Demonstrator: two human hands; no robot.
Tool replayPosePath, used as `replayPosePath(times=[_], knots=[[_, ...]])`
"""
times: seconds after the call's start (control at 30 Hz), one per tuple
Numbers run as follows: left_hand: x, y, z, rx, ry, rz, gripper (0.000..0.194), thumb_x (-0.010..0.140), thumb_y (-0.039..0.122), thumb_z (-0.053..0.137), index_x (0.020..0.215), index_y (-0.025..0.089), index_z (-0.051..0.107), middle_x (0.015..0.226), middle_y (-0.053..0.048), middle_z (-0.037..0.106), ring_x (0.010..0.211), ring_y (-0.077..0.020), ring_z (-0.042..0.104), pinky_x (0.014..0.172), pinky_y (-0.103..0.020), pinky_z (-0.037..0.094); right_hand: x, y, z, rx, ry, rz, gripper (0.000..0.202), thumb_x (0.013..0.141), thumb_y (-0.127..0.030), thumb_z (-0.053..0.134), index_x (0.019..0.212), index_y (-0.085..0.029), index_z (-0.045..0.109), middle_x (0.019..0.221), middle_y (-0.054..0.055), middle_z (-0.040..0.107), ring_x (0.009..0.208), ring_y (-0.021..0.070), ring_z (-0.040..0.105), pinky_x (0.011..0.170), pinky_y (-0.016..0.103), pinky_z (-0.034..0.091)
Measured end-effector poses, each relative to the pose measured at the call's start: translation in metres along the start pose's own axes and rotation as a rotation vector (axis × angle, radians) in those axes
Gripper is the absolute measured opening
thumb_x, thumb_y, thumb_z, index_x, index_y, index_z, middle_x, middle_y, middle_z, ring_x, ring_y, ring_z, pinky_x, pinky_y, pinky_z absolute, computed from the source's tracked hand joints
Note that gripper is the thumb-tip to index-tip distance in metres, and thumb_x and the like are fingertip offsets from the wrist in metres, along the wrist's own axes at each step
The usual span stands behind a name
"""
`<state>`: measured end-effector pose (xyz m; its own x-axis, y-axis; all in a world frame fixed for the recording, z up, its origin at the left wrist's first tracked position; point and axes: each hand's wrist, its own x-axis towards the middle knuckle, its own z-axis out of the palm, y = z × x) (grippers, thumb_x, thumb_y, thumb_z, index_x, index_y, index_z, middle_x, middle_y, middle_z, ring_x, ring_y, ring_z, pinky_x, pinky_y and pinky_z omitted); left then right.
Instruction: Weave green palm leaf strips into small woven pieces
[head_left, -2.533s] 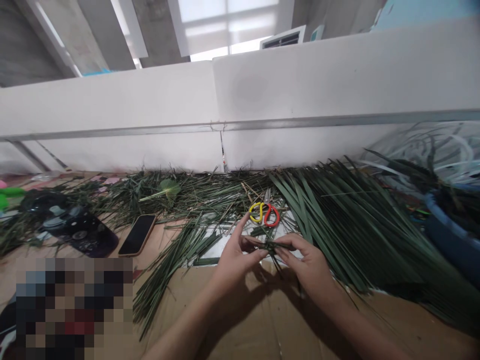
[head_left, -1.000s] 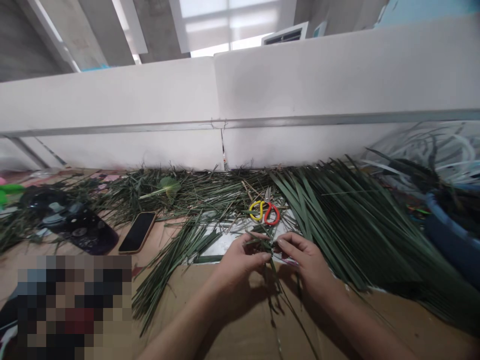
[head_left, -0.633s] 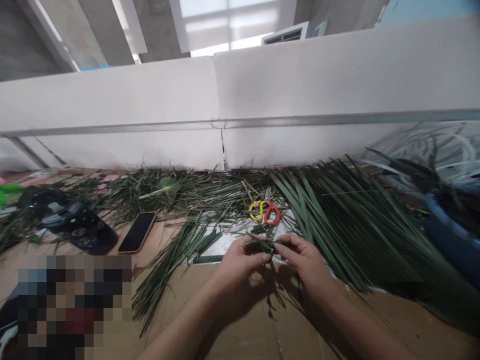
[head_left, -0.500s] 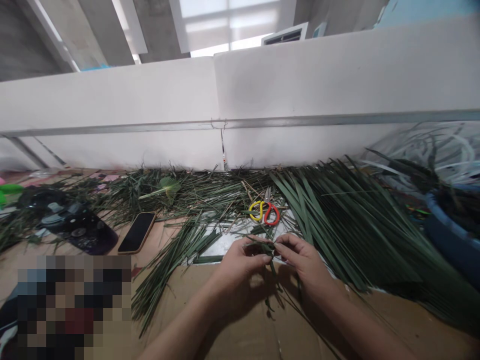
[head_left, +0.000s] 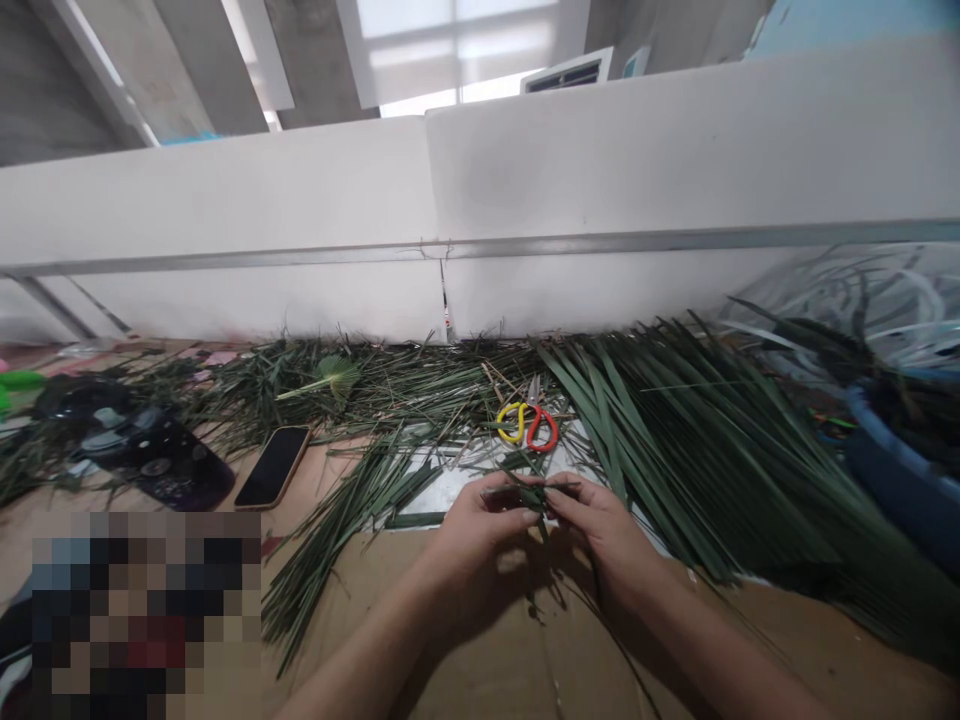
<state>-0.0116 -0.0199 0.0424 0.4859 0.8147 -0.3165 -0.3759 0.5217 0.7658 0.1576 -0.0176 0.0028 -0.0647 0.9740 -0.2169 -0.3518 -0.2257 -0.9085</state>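
Observation:
Between my two hands is a small woven piece of green leaf strips [head_left: 534, 496], with loose ends hanging below it. My left hand [head_left: 484, 525] is closed, pinching the piece between thumb and fingers. From the other side my right hand [head_left: 592, 515] is closed too, its thumb and fingertips gripping a strip at the piece's right edge. Just beyond my fingers lie scissors [head_left: 541, 430] with one yellow and one red handle. The exact weave is partly hidden by my fingers.
Long leaf blades [head_left: 712, 460] spread at the right, beside a blue tub [head_left: 892, 460]. Cut strips [head_left: 330, 540] lie left of my hands. A phone [head_left: 272, 467] and a dark bottle [head_left: 169, 455] are farther left. Cardboard [head_left: 487, 650] lies beneath; a white partition [head_left: 562, 170] stands behind.
Both hands stay in nearly the same place around the woven piece. My right fingers have shifted slightly, and a strip now points out to the right across them.

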Motion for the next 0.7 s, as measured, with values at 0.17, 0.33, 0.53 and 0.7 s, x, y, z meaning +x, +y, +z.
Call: replayPosePath(times=[0.17, 0.33, 0.53, 0.7], knots=[[0.0061, -0.0015, -0.0052, 0.000, 0.023, 0.023, 0.051, 0.070, 0.022, 0.083, 0.118, 0.028, 0.065, 0.102, -0.006, 0.066, 0.078, -0.0198, 0.068, 0.069, -0.035, 0.056, 0.0017, -0.0031, -0.0002, 0.021, 0.001, -0.005, 0.035, 0.069, -0.047, 0.090, 0.086, -0.022, 0.074, 0.079, 0.002, 0.070, 0.067, 0.0165, 0.060, 0.061, 0.028, 0.050], [0.0092, 0.0000, -0.0065, -0.001, 0.091, 0.100, 0.041, 0.068, 0.026, 0.087, 0.099, 0.025, 0.060, 0.096, -0.002, 0.061, 0.071, -0.0145, 0.062, 0.065, -0.030, 0.053, 0.0041, -0.0077, -0.0056, -0.036, 0.104, -0.011, 0.039, 0.069, -0.053, 0.087, 0.092, -0.023, 0.075, 0.082, 0.003, 0.071, 0.060, 0.0136, 0.052, 0.057, 0.028, 0.051], [0.0050, 0.0020, -0.0030, -0.013, 0.055, 0.087, 0.040, 0.069, 0.028, 0.084, 0.098, 0.026, 0.056, 0.095, 0.000, 0.059, 0.068, -0.0139, 0.060, 0.060, -0.030, 0.052, 0.0053, -0.0066, -0.0074, -0.051, 0.098, -0.016, 0.042, 0.072, -0.060, 0.082, 0.092, -0.023, 0.077, 0.085, 0.006, 0.073, 0.077, 0.0210, 0.064, 0.065, 0.030, 0.054], [0.0086, -0.0030, -0.0074, 0.016, 0.104, 0.088, 0.042, 0.069, 0.024, 0.083, 0.105, 0.027, 0.061, 0.100, -0.001, 0.061, 0.071, -0.0128, 0.059, 0.061, -0.026, 0.052, 0.0045, -0.0075, -0.0052, -0.090, 0.043, -0.008, 0.043, 0.072, -0.062, 0.081, 0.079, -0.020, 0.074, 0.077, 0.003, 0.069, 0.062, 0.0159, 0.054, 0.059, 0.029, 0.048]])
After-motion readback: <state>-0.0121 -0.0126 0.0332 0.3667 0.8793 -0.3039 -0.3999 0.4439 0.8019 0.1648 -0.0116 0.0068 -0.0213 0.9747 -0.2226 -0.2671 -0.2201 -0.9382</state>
